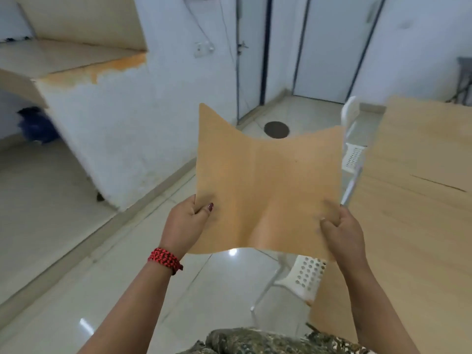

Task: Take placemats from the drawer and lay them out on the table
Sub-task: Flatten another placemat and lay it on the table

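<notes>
Both hands, left [187, 221] and right [341, 229], grip the placemat [268, 180] by its near corners; it sags. Advise lowering it flat, square to the tabletop [408, 213] edge.

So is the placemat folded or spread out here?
Spread out, not flat: the placemat hangs in the air between the left hand and right hand, sagging along its middle.

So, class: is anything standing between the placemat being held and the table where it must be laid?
Nothing visible blocks it. Both hands hold the placemat in the air; the table lies directly to its right, bare where visible. White chairs sit lower, along the table's edge.
</notes>
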